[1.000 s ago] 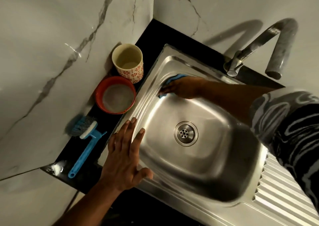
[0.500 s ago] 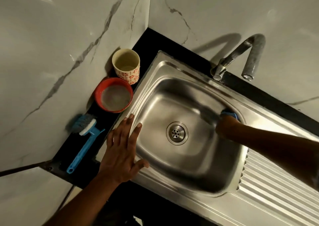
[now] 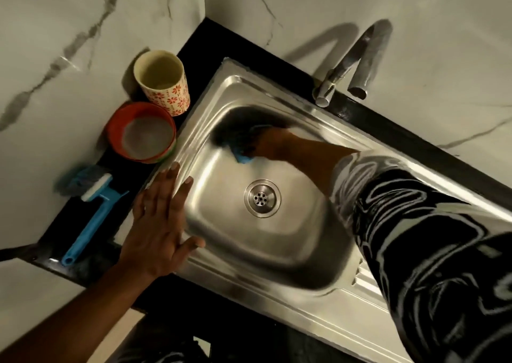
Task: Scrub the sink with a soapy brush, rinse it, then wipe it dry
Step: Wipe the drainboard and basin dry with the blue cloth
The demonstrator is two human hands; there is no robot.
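The steel sink [image 3: 279, 276] fills the middle of the view, with its drain [image 3: 262, 198] at the centre of the basin. My right hand [image 3: 270, 143] is inside the basin at its far left corner, shut on a blue cloth [image 3: 243, 158] that it presses against the steel. My left hand [image 3: 159, 221] lies flat and open on the sink's left rim, fingers spread. A blue-handled brush [image 3: 92, 213] lies on the black counter to the left of the sink, apart from both hands.
A red bowl [image 3: 142, 132] and a cream cup with red flowers [image 3: 163, 84] stand on the black counter [image 3: 199, 52] by the marble wall. The tap [image 3: 357, 63] arches over the sink's far rim. A ribbed drainboard [image 3: 365, 276] lies to the right.
My right hand swept with the cloth from the basin's far left corner to its right wall, then back to the far left corner. My left hand stayed on the rim.
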